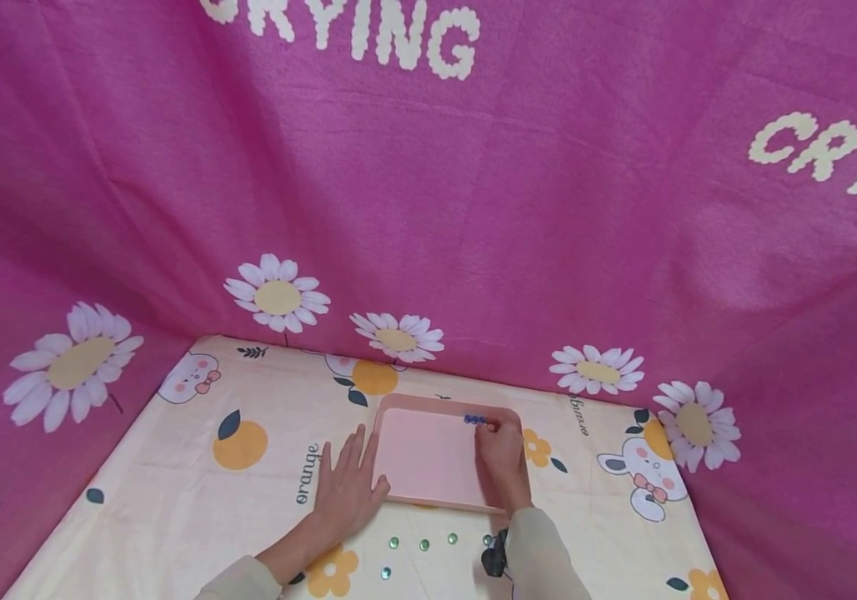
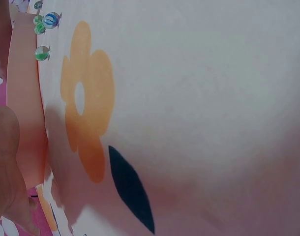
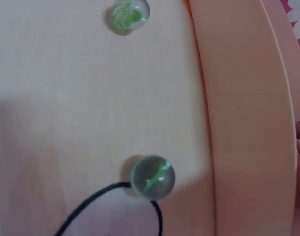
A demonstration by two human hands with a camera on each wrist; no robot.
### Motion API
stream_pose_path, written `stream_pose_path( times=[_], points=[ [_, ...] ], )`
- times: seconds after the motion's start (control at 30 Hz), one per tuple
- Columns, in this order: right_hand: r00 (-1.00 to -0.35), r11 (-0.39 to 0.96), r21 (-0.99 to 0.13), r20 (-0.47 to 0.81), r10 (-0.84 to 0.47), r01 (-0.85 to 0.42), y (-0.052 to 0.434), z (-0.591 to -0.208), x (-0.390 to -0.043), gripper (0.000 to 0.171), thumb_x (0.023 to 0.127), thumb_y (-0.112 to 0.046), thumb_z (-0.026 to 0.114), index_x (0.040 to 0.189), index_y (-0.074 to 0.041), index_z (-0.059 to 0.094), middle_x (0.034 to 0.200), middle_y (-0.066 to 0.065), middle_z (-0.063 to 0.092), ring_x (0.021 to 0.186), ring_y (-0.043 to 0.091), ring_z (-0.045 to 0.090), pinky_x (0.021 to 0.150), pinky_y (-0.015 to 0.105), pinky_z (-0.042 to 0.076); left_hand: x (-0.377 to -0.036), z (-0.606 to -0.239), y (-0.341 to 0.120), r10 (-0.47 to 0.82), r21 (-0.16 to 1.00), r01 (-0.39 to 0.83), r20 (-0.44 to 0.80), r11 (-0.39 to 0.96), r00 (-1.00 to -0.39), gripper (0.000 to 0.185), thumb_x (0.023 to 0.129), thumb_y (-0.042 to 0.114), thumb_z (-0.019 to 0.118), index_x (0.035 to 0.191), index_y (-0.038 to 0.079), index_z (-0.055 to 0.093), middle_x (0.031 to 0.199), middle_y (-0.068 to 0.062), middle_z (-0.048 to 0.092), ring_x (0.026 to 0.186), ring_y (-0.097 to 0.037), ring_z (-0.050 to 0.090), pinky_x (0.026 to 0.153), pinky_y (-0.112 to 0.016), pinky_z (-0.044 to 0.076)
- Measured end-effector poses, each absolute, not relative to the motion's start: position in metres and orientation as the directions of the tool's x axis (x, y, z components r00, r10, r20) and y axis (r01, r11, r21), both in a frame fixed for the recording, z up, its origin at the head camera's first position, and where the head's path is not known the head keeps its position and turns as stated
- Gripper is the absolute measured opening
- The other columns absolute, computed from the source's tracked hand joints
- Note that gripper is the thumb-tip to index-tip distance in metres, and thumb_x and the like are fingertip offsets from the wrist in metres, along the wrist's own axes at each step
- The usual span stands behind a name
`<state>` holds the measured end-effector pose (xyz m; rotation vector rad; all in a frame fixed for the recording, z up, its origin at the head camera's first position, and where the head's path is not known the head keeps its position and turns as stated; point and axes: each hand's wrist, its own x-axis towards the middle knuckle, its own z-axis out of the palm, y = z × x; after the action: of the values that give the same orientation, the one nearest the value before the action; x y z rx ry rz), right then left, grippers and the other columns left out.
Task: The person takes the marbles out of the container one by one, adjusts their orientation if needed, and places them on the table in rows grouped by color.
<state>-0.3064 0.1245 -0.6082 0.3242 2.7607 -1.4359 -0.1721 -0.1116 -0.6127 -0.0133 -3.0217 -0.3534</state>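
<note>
A pink tray (image 1: 428, 457) lies on the cream printed cloth. A short row of blue marbles (image 1: 475, 419) sits along its far rim. My right hand (image 1: 501, 446) reaches into the tray, its bunched fingertips pinching the marble at the right end of that row. My left hand (image 1: 348, 485) lies flat on the cloth, fingers straight, against the tray's left edge. Its side shows in the left wrist view (image 2: 5, 162) beside the tray rim (image 2: 24, 98). The right wrist view holds two green marbles (image 3: 152, 177) next to the tray rim (image 3: 248, 123).
Several loose marbles lie on the cloth in front of the tray, green ones (image 1: 424, 545) and a blue one (image 1: 386, 572). A black cord (image 3: 91, 206) trails by one marble. A pink flowered curtain (image 1: 428, 208) closes off the back and sides.
</note>
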Motion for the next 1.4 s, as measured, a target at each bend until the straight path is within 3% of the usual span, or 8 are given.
stream_pose_path(
  times=[0.27, 0.4, 1.03, 1.2, 1.4],
  points=[
    [-0.979, 0.647, -0.747, -0.026, 0.204, 0.155, 0.125, -0.61, -0.312, 0.005, 0.094, -0.01, 0.061, 0.097, -0.007, 0.063, 0.097, 0.01, 0.059, 0.089, 0.024, 0.057, 0.07, 0.033, 0.045, -0.171, -0.614, -0.111, 0.008, 0.233, 0.039, 0.133, 0.972, -0.991, 0.075, 0.097, 0.045, 0.052, 0.157, 0.007, 0.031, 0.163, -0.016, 0.023, 0.146, -0.034, 0.028, 0.117, -0.062, 0.01],
    [-0.978, 0.647, -0.748, -0.017, 0.206, 0.15, 0.126, -0.61, -0.314, 0.004, 0.093, -0.01, 0.061, 0.092, -0.007, 0.063, 0.095, 0.01, 0.06, 0.089, 0.025, 0.058, 0.07, 0.035, 0.046, -0.171, -0.614, -0.111, 0.009, 0.233, 0.04, 0.132, 0.972, -0.991, 0.075, 0.097, 0.046, 0.051, 0.157, 0.007, 0.03, 0.163, -0.016, 0.022, 0.146, -0.034, 0.028, 0.117, -0.062, 0.009],
    [-0.984, 0.575, -0.803, -0.077, 0.16, 0.157, 0.127, -0.61, -0.301, 0.023, 0.096, -0.013, 0.053, 0.118, -0.019, 0.052, 0.122, 0.003, 0.047, 0.115, 0.023, 0.048, 0.09, 0.038, 0.044, -0.171, -0.613, -0.111, 0.008, 0.242, 0.039, 0.129, 0.969, -0.992, 0.075, 0.097, 0.046, 0.051, 0.157, 0.007, 0.03, 0.163, -0.016, 0.022, 0.146, -0.034, 0.027, 0.117, -0.062, 0.009],
    [-0.979, 0.526, -0.833, -0.091, 0.18, 0.174, 0.127, -0.608, -0.296, 0.028, 0.096, -0.014, 0.056, 0.122, -0.018, 0.048, 0.118, 0.005, 0.049, 0.112, 0.024, 0.05, 0.087, 0.037, 0.045, -0.171, -0.612, -0.111, 0.009, 0.235, 0.04, 0.13, 0.971, -0.991, 0.075, 0.097, 0.046, 0.052, 0.157, 0.007, 0.029, 0.163, -0.016, 0.021, 0.146, -0.034, 0.026, 0.118, -0.061, 0.009],
    [-0.98, 0.494, -0.857, -0.058, 0.188, 0.146, 0.129, -0.607, -0.292, 0.032, 0.093, -0.011, 0.059, 0.123, -0.017, 0.048, 0.107, 0.007, 0.052, 0.099, 0.023, 0.053, 0.08, 0.035, 0.046, -0.171, -0.611, -0.111, 0.009, 0.231, 0.04, 0.132, 0.972, -0.991, 0.075, 0.097, 0.046, 0.052, 0.157, 0.007, 0.029, 0.163, -0.016, 0.022, 0.146, -0.034, 0.027, 0.117, -0.061, 0.01]
  ],
)
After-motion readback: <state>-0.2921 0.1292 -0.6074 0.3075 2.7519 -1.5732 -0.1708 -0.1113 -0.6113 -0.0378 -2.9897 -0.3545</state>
